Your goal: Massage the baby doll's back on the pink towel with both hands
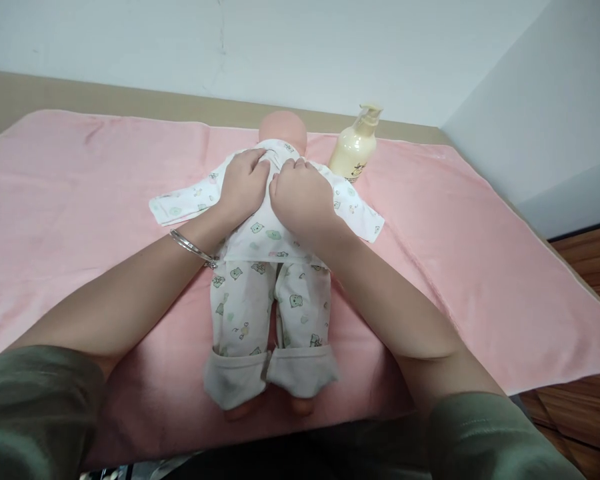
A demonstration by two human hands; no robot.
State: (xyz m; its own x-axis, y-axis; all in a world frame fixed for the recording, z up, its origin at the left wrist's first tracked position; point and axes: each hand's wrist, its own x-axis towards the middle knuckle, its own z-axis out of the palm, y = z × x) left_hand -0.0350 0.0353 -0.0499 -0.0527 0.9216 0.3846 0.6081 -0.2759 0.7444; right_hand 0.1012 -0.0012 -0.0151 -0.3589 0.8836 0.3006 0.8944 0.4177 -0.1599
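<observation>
A baby doll [283, 131] lies stretched out in a white printed baby shirt [265, 230] and matching trousers [245, 300] with turned-up cuffs. Its head points away from me; no face shows. On the upper part of the shirt, left of the middle, my left hand [245, 183] is closed, with thumb and forefinger near each other at the cloth. Close beside it, my right hand [303, 197] has its fingers curled in on the shirt near the neckline. The fabric is creased between the two hands. Both fingertips are partly hidden. The doll's sleeves spread out sideways.
A pale yellow pump bottle [353, 150] stands right of the doll's head. Beneath everything lies a pink cloth [480, 267] over a beige surface [130, 93]. A white wall [300, 53] rises behind, and wooden panelling [590, 267] shows at the right.
</observation>
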